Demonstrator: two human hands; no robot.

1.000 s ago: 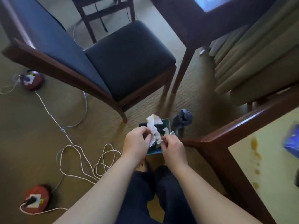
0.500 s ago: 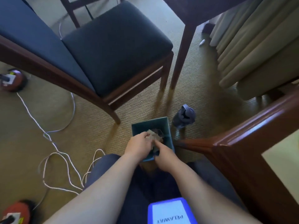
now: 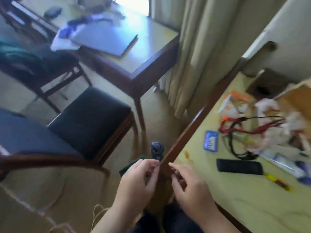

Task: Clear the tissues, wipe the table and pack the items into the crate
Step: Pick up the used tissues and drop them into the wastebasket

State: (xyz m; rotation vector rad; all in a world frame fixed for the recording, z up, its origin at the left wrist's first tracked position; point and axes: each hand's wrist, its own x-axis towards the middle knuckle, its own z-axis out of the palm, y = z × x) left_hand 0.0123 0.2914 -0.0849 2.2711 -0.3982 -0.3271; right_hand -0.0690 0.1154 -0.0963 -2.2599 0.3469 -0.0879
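Observation:
My left hand (image 3: 137, 185) and my right hand (image 3: 190, 187) hover close together at the corner of the yellow-topped table (image 3: 235, 199), fingers loosely apart, with nothing in them. Just beyond my left hand a corner of the small teal bin (image 3: 129, 167) shows on the floor, mostly hidden. On the table lie a black phone (image 3: 239, 166), a blue card pack (image 3: 211, 140), red and black cords (image 3: 235, 130), a yellow wrapper (image 3: 276, 180) and a blurred pile of paper and plastic (image 3: 277, 132). A brown spill (image 3: 187, 154) marks the table near its edge.
A dark bottle (image 3: 157, 149) stands on the carpet beside the table edge. A dark-cushioned wooden chair (image 3: 90, 118) is ahead on the left, a second table (image 3: 151, 52) with papers behind it. Curtains (image 3: 193, 47) hang at the back. White cable (image 3: 33, 209) lies on the floor.
The tissues went from my hands into the teal bin. My hands have lifted out of it, open. My view has swung up and right, and the table top has come into sight.

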